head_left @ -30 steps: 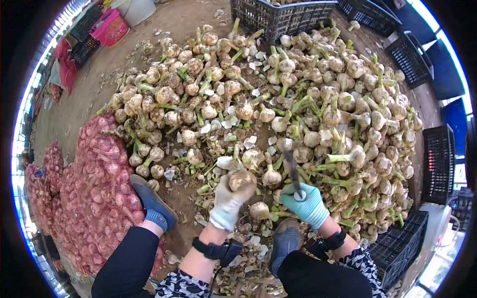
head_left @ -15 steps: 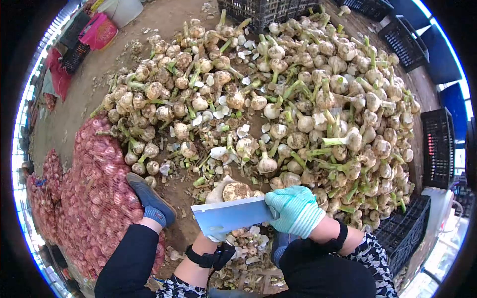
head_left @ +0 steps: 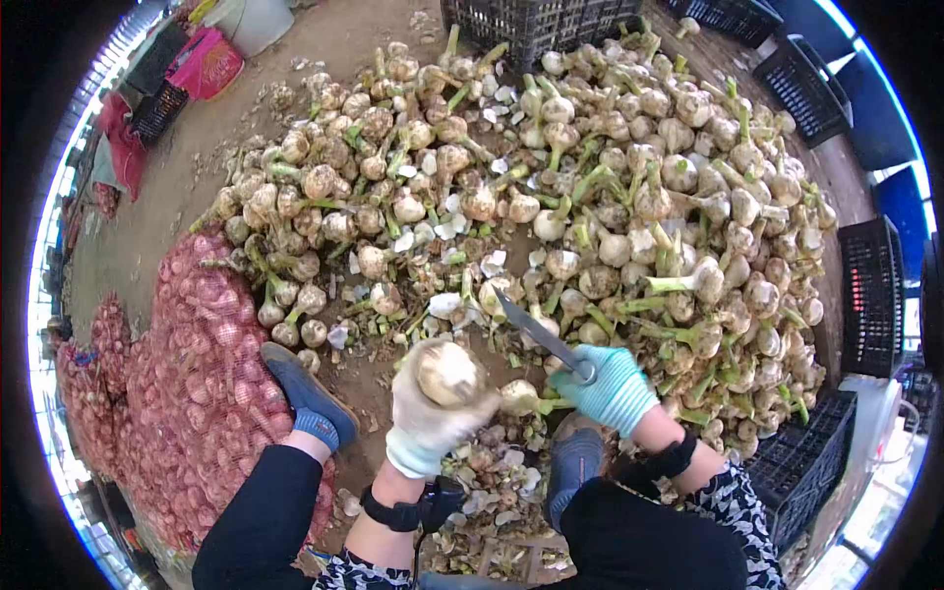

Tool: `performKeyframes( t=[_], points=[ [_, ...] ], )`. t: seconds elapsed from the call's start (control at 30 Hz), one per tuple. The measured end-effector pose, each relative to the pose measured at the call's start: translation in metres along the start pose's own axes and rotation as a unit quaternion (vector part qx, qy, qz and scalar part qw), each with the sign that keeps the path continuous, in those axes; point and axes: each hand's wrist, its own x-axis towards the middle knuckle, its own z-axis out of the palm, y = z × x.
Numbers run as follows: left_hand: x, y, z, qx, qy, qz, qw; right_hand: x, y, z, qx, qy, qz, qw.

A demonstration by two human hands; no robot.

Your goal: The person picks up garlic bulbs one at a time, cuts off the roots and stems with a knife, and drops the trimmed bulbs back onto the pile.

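My left hand (head_left: 421, 421), in a pale glove smeared by motion, is closed around a whitish garlic bulb (head_left: 448, 374) held up over the ground. In my right hand (head_left: 607, 389), gloved in striped light green, a cleaver (head_left: 539, 332) is gripped by its handle. Its blade is seen nearly edge-on, pointing up and to the left, apart from the bulb. Between the hands a garlic bulb with a green stem (head_left: 519, 397) shows. Beyond both hands spreads a large heap of untrimmed garlic (head_left: 678, 167) with stalks and soil on it.
Full red mesh sacks of garlic (head_left: 197, 393) stand by my left foot (head_left: 310, 393). Peel scraps (head_left: 501, 472) lie between my feet. Black crates stand at the back (head_left: 536, 29) and right (head_left: 870, 295); a pink bag (head_left: 205, 64) and a white bucket (head_left: 248, 22) are at far left.
The cleaver has turned from broadside over the left hand to nearly edge-on and moved away to the right. My left hand, formerly mostly behind the blade, now shows with the bulb.
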Motion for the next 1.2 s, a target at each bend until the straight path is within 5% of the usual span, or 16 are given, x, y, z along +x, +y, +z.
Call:
performKeyframes(
  t=[0.07, 0.13, 0.17, 0.23, 0.37, 0.43, 0.47, 0.57, 0.6, 0.63, 0.7, 0.73, 0.77, 0.9, 1.1, 1.2],
  points=[
    [0.013, -0.006, 0.005, -0.332, 0.022, -0.15, 0.931, 0.004, -0.006, 0.012, 0.219, -0.025, 0.038, 0.975],
    [0.024, -0.009, 0.007, -0.563, 0.035, -0.269, 0.78, 0.005, -0.029, 0.013, 0.296, -0.084, 0.091, 0.947],
    [0.029, -0.013, 0.01, -0.621, 0.037, -0.248, 0.743, 0.001, -0.036, 0.021, 0.343, -0.095, 0.097, 0.929],
    [0.043, -0.01, 0.024, -0.665, 0.202, -0.238, 0.678, -0.004, -0.048, 0.042, 0.378, -0.076, 0.039, 0.922],
    [0.047, -0.012, 0.029, -0.618, 0.227, -0.218, 0.721, 0.007, -0.037, 0.088, 0.406, -0.053, 0.067, 0.91],
    [0.044, -0.005, 0.018, -0.646, 0.173, -0.231, 0.706, 0.007, -0.035, 0.094, 0.372, -0.065, 0.084, 0.922],
    [0.039, 0.001, 0.008, -0.716, 0.136, -0.244, 0.64, 0.008, -0.034, 0.096, 0.335, -0.077, 0.102, 0.933],
    [0.023, 0.04, -0.005, -0.665, 0.098, -0.155, 0.724, 0.006, -0.01, 0.089, 0.39, -0.088, 0.211, 0.892],
    [0.021, 0.037, -0.008, -0.554, 0.089, -0.098, 0.822, 0.008, -0.017, 0.07, 0.328, -0.118, 0.193, 0.917],
    [0.014, 0.03, -0.011, -0.492, 0.1, -0.121, 0.856, 0.007, -0.02, 0.054, 0.343, -0.129, 0.12, 0.923],
    [0.004, 0.005, -0.009, -0.146, 0.085, -0.001, 0.986, 0.009, -0.037, 0.017, 0.272, -0.149, 0.119, 0.943],
    [0.0, 0.005, -0.01, -0.062, 0.067, -0.065, 0.994, 0.009, -0.036, 0.015, 0.231, -0.12, 0.02, 0.965],
    [-0.001, -0.006, -0.008, 0.029, 0.052, -0.019, 0.998, 0.008, -0.035, 0.012, 0.186, -0.089, -0.077, 0.976],
    [-0.013, -0.036, -0.005, 0.04, 0.017, 0.001, 0.999, 0.003, -0.062, -0.004, -0.132, -0.114, -0.192, 0.966],
    [-0.017, -0.03, -0.014, 0.083, -0.069, 0.121, 0.987, -0.002, -0.064, -0.004, -0.173, -0.137, -0.177, 0.959],
    [-0.018, -0.016, -0.007, -0.023, 0.01, 0.03, 0.999, 0.011, -0.031, 0.001, -0.179, -0.122, -0.004, 0.976]
  ],
)
